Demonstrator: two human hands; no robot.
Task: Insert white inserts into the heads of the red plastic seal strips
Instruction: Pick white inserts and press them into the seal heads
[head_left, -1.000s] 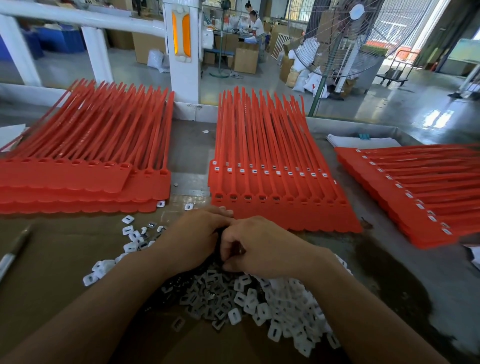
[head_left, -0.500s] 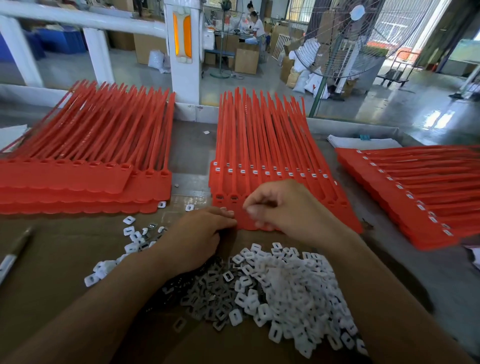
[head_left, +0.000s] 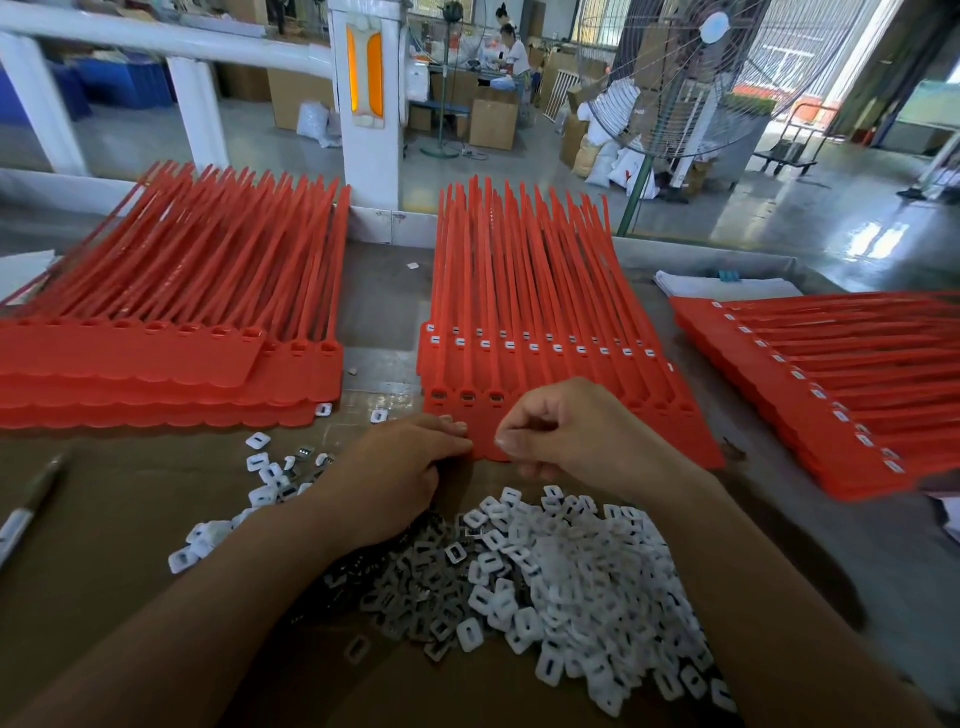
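Note:
A stack of red seal strips (head_left: 540, 312) lies in the middle of the table, its heads toward me; the top sheet's leftmost heads look empty, the rows behind carry white inserts. My left hand (head_left: 400, 473) rests at the sheet's near left edge, fingertips touching the red tab. My right hand (head_left: 576, 431) hovers over the near edge with fingers curled and pinched together; what it pinches is hidden. A heap of white inserts (head_left: 566, 587) lies in front of me under my forearms.
Another red strip stack (head_left: 171, 332) with empty heads sits at left, and a stack with inserts (head_left: 831, 384) at right. Loose inserts (head_left: 260, 467) scatter left of my hand. A pen (head_left: 26, 509) lies at far left. A standing fan (head_left: 691, 78) is behind the table.
My right hand lifted from the insert heap and moved forward to the near edge of the middle strip stack. My left hand stayed almost still by the sheet's left corner.

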